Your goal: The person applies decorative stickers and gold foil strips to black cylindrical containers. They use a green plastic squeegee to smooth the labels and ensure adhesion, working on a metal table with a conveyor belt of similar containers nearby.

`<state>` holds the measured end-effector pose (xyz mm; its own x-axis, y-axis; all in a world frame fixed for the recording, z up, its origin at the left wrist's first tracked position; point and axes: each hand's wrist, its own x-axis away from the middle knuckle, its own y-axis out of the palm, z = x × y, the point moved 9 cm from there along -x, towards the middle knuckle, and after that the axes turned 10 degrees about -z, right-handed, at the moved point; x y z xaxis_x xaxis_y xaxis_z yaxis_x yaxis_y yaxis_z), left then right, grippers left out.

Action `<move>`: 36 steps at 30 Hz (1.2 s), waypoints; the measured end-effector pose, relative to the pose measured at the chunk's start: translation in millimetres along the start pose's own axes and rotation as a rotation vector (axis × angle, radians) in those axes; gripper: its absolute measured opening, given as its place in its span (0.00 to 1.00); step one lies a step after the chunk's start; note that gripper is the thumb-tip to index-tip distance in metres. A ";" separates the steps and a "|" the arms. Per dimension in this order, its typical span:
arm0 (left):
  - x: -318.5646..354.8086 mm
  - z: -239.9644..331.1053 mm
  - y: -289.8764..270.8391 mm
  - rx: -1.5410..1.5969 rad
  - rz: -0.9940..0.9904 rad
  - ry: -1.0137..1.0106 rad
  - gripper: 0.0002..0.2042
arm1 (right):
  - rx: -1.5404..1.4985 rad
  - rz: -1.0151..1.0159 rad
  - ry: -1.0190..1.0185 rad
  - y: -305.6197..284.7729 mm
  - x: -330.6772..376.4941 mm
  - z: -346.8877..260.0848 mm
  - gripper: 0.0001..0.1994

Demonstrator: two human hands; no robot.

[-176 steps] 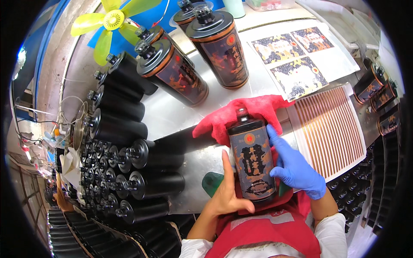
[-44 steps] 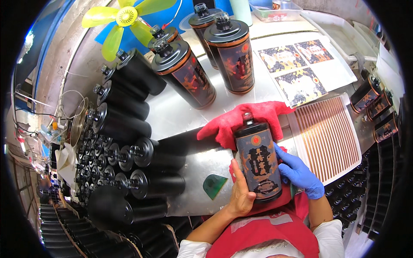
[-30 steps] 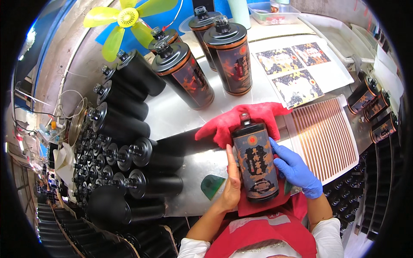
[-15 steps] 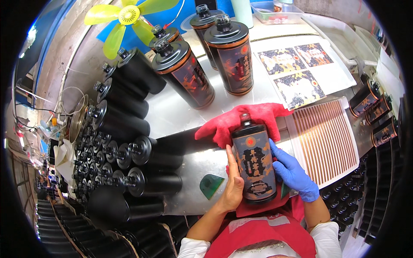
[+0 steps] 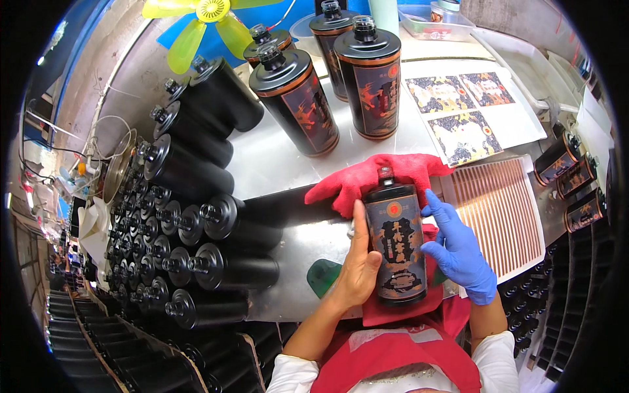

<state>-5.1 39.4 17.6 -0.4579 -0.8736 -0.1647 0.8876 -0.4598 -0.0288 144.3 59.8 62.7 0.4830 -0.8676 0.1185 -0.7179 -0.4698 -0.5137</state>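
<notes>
A flat-faced black bottle (image 5: 396, 252) with a dark, copper-patterned label leans on red cloth in front of me, its clear neck pointing away. My left hand (image 5: 356, 268), bare, holds its left side with straight fingers, the thumb at the label's edge. My right hand (image 5: 462, 252), in a blue glove, is at the right side. Its fingers are spread, and the thumb tip meets or nearly meets the bottle's edge. The folded red towel (image 5: 367, 177) lies behind the neck. A green translucent flat piece (image 5: 322, 276) is partly hidden by my left hand.
Labelled black bottles (image 5: 298, 108) stand at the back, near a yellow-green fan (image 5: 213, 10). Plain black bottles (image 5: 190, 167) lie stacked along the left. To the right are printed label sheets (image 5: 462, 137), a copper-striped sheet (image 5: 501, 219) and several labelled bottles (image 5: 557, 157).
My right hand's fingers have spread and loosened from the bottle's side. My left hand stays on it. The view has shifted slightly, and a large dark rounded shape at lower left is gone.
</notes>
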 end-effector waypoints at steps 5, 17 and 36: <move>-7.3 0.5 6.1 0.054 -0.023 -0.002 0.41 | 0.007 -0.047 -0.124 15.1 -11.4 8.2 0.42; -5.7 3.2 3.2 -0.031 0.020 -0.005 0.39 | -0.108 -0.091 -0.059 18.7 -13.6 20.3 0.45; -9.6 16.7 -1.7 -0.275 0.005 -0.031 0.33 | 0.204 -0.129 -0.159 8.5 -19.0 -12.9 0.41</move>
<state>-3.2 45.8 35.7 -0.4513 -0.8820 -0.1357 0.8682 -0.3988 -0.2953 122.5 70.2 67.1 0.6479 -0.7587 0.0678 -0.5373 -0.5183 -0.6653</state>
